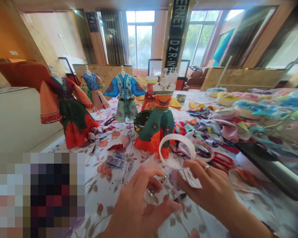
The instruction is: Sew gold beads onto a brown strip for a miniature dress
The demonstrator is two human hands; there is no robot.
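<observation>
My left hand (pixel 141 201) hovers over the table's front middle, its thumb apart from the curved fingers. Just beyond its fingertips lies a small glittering trim piece (pixel 161 181), partly hidden by them. Between the thumb and fingers of my right hand (pixel 208 181) is a small clear packet with a white printed label (pixel 190 178). Right behind that packet a white ring like a tape roll (pixel 194 150) stands on edge; I cannot tell whether my fingers touch it. A doll-sized green and orange dress (pixel 155 122) on a white bust form stands behind the ring.
More dressed forms, including a blue jacket outfit (pixel 123 89) and a dark red and green gown (pixel 67 109), stand to the left. Fabric scraps (pixel 223 127) heap on the right, near red-handled scissors (pixel 222 161) and a dark, blurred flat object (pixel 270 170). A flowered cloth (pixel 89 211) covers the table.
</observation>
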